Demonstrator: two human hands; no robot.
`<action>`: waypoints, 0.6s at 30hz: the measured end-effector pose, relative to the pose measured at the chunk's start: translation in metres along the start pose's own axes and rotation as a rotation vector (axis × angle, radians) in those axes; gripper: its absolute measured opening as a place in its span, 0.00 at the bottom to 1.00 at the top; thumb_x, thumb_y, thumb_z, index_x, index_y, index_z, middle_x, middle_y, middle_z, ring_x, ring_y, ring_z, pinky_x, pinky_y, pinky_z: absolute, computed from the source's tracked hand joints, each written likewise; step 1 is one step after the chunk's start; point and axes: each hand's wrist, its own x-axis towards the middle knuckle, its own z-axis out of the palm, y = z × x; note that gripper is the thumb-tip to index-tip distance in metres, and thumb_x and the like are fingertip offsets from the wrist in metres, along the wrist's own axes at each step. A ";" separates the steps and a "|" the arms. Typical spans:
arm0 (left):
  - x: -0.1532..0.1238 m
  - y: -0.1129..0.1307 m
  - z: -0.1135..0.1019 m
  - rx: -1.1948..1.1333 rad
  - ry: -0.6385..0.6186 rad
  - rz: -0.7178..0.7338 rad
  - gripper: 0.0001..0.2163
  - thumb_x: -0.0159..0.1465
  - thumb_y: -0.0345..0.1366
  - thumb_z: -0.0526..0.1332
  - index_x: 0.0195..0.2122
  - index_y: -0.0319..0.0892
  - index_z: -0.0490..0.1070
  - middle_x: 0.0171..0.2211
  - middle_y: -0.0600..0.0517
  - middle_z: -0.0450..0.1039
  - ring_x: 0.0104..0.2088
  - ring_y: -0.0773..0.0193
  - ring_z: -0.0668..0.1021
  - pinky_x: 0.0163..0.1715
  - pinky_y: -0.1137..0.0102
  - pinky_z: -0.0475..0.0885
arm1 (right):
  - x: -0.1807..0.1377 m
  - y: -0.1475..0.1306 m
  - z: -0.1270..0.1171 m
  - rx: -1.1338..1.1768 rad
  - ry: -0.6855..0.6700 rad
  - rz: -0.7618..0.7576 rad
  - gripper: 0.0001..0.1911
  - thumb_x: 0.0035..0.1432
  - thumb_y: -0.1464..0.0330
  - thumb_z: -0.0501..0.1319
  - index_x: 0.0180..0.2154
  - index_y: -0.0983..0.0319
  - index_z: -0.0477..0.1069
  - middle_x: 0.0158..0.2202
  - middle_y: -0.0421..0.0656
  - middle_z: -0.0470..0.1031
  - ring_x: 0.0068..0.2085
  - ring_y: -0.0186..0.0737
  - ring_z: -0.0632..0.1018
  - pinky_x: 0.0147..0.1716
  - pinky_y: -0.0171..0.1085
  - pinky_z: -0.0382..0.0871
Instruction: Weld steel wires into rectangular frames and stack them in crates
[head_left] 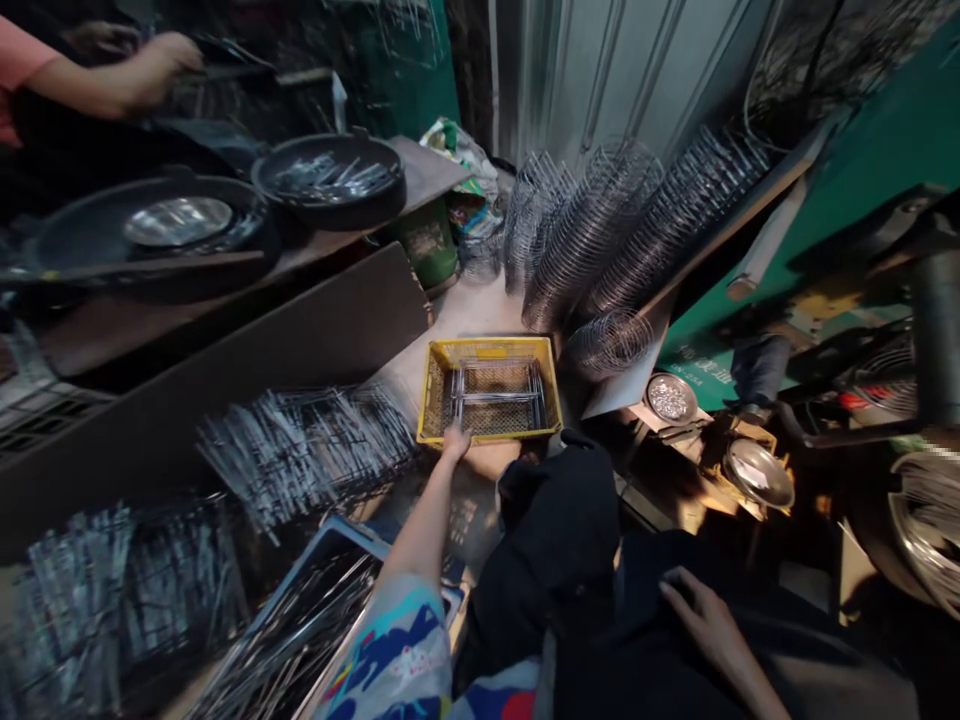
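While the left hand (454, 440) is at the near rim of the yellow crate (510, 436), can't tell whether it's grasping that rim or just resting on it. Right hand (697, 608) lies on the dark trousers (540, 560), fingers loose, nothing held.

Crate: on the floor ahead of the knees, rectangular, mesh base, holding straight, shiny wire frames (499, 397) with a crossbar.

Blue tray (360, 537), left of the knees: long thin metal rods. Black pan (334, 212) on the bench: loose bright metal pieces. Larger dark basin (75, 225) beside it: shiny round bowl (180, 220). Right side: small round dish (671, 398) full of tiny shiny bits; oval metal bowl (759, 472) with something pale inside.

Loose stock: flat grey metal strips (300, 440) bunched left of the crate; springy wire coils (585, 240), cylindrical, leaning behind it.
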 end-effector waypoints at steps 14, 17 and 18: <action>-0.222 -0.184 -0.278 0.485 0.231 -0.373 0.24 0.69 0.49 0.53 0.54 0.35 0.74 0.50 0.36 0.78 0.54 0.46 0.77 0.51 0.63 0.69 | 0.081 0.057 0.025 -0.516 -0.173 -0.088 0.25 0.46 0.46 0.54 0.32 0.58 0.74 0.34 0.54 0.81 0.38 0.60 0.82 0.37 0.50 0.76; -0.257 -0.206 -0.260 0.520 0.232 -0.410 0.29 0.67 0.52 0.55 0.59 0.33 0.69 0.55 0.31 0.74 0.55 0.44 0.75 0.51 0.60 0.69 | 0.082 0.077 0.037 -0.501 -0.291 -0.107 0.25 0.41 0.45 0.56 0.28 0.57 0.74 0.32 0.54 0.82 0.37 0.61 0.82 0.36 0.50 0.76; -0.260 -0.210 -0.258 0.522 0.227 -0.402 0.30 0.66 0.54 0.55 0.60 0.34 0.68 0.56 0.32 0.73 0.55 0.45 0.75 0.51 0.60 0.69 | 0.081 0.082 0.036 -0.485 -0.284 -0.125 0.25 0.41 0.44 0.56 0.29 0.57 0.75 0.33 0.53 0.82 0.38 0.61 0.82 0.37 0.51 0.76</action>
